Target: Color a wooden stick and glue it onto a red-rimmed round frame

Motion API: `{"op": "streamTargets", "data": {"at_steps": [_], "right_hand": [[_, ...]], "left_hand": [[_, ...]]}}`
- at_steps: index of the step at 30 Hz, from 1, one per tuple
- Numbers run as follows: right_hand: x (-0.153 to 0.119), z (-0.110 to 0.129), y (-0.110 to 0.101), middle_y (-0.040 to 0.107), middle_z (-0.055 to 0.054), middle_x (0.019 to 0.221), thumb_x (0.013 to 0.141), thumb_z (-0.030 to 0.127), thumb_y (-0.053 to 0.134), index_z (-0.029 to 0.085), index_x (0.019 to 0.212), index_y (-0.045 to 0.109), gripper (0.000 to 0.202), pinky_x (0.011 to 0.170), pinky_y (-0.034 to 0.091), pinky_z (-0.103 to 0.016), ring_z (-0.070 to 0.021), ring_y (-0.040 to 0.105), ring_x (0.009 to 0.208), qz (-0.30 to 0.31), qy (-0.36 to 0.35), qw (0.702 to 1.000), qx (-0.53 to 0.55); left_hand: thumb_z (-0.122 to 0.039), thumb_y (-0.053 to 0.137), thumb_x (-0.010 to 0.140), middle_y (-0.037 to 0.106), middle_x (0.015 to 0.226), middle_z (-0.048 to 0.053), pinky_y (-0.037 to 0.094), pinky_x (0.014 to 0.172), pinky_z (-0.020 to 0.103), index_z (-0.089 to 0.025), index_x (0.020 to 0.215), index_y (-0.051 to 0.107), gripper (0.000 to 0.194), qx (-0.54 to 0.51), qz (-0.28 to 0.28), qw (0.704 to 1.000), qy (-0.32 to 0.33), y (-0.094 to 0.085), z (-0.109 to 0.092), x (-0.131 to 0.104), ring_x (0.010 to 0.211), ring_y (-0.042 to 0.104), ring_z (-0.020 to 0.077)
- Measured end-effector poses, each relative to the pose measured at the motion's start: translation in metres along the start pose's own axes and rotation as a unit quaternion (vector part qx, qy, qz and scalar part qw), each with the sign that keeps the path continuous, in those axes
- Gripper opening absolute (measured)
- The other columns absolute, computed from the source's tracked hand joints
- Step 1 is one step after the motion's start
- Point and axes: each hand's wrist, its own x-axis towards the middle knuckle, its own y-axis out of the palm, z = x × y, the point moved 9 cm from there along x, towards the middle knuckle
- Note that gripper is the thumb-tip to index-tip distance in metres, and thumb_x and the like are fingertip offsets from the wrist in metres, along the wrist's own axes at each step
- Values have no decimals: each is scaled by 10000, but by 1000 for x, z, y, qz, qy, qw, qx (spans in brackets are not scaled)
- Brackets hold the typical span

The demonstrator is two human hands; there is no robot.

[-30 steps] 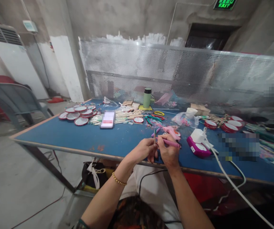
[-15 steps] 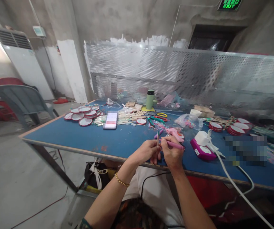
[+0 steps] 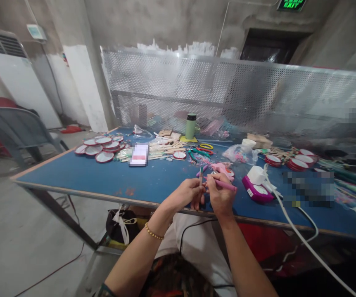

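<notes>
My left hand (image 3: 191, 193) is closed on a thin flat stick (image 3: 201, 175) with a green upper end, held upright near the table's front edge. In my right hand (image 3: 221, 201) is a pink pen-shaped tool (image 3: 226, 184), its narrow end pointing left at the stick. The two hands are close together, and whether the tool touches the stick I cannot tell. Just beyond them lie a pink glue gun (image 3: 223, 168) and a purple-handled tool (image 3: 201, 170), partly hidden by the fingers.
Round white discs with red rims (image 3: 104, 156) are piled left and right. Behind lie wooden sticks (image 3: 159, 152), pliers (image 3: 198, 155), a plastic bag (image 3: 240, 154) and a green bottle (image 3: 191, 127). A phone (image 3: 138, 155) stands left; a purple power strip (image 3: 256, 189) with white cable sits right.
The whole view has shifted slightly, so the table things appear a little further left and higher. Both hands keep their grip on the stick and the pink tool.
</notes>
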Motion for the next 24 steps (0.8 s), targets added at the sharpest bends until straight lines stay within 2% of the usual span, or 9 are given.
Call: {"op": "streamTargets", "data": {"at_steps": [7,18,24], "right_hand": [[-1,-2,2,621,0,629,872,329,591,205,718,615,199,572,494,-301,-166,601,600,8,3,1000,2],[1,10,3,594,9,600,867,307,561,204,685,587,211,544,458,-279,-147,559,564,15,-17,1000,-14],[1,6,2,601,5,624,871,320,567,205,686,583,218,566,465,-284,-154,574,593,7,-7,1000,-10]], "left_hand": [[-485,542,845,560,525,-16,366,333,170,-157,736,494,349,2,0,1000,5,0,1,1,339,490,78],[-498,553,834,560,526,-26,366,331,168,-160,747,484,355,3,-4,1000,6,-1,0,0,338,487,74],[-502,550,832,557,516,-23,374,329,170,-159,740,491,360,5,-7,1000,7,0,-1,0,340,494,79]]}}
